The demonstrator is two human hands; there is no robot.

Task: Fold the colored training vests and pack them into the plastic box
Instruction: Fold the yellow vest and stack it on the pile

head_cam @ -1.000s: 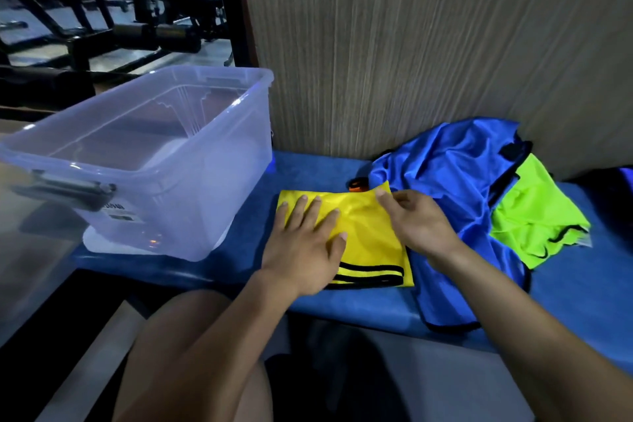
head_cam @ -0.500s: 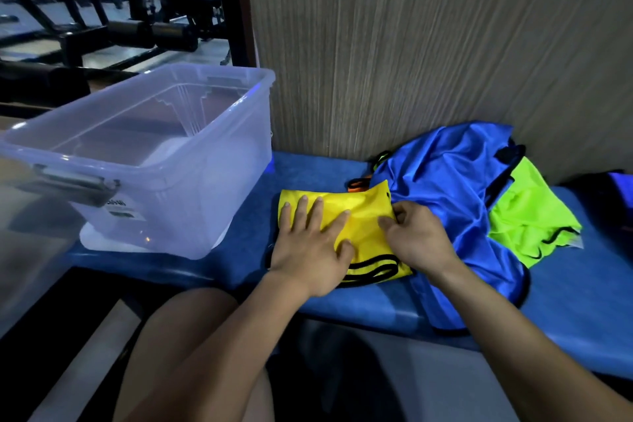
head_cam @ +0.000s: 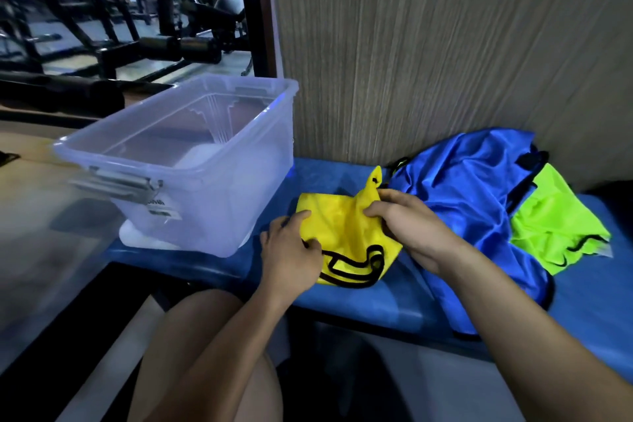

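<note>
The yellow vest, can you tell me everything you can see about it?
The yellow vest is bright yellow with black trim that loops along its near edge. The cloth looks thin and smooth. It is folded into a small bundle, a bit rumpled, with one corner poking up at the back. It lies on the blue padded bench, between the clear plastic box and the blue vest. The left hand grips its left edge and the right hand pinches its upper right part.

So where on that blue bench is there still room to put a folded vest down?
Bare blue padded bench shows between the clear plastic box and the yellow vest, and along the front edge. Right of that it is crowded: the blue vest and lime-green vest overlap.
</note>
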